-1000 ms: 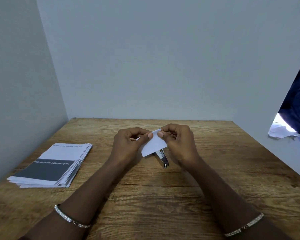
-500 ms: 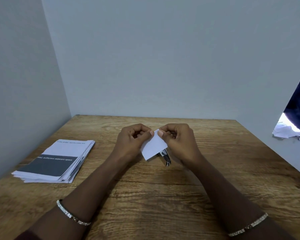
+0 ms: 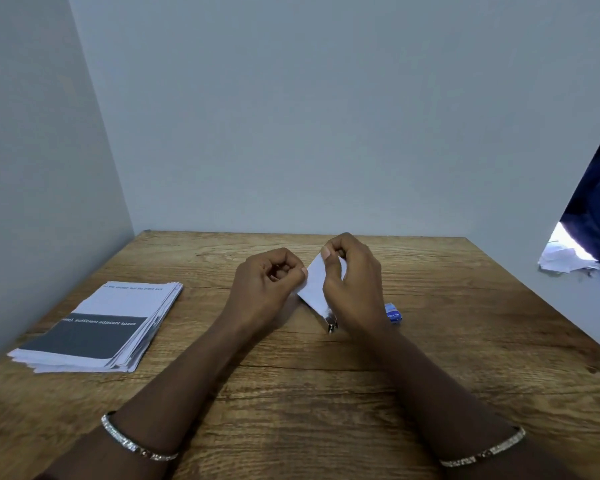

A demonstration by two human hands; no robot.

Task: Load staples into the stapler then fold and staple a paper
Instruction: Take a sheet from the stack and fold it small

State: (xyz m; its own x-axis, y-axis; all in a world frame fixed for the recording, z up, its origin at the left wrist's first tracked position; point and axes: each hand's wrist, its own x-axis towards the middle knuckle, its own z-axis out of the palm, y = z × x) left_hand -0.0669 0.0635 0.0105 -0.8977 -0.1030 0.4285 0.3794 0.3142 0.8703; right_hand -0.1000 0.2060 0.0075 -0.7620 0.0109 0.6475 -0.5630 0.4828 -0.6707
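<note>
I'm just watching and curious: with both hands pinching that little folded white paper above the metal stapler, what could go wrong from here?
1. The small folded white paper is pinched only at its edges by the left hand and right hand; it might slip or the fold might spring open.
2. The silver metal stapler lies right beneath the hands; a wrist might knock it.
3. The small blue box sits close behind the right hand and might get nudged.
</note>
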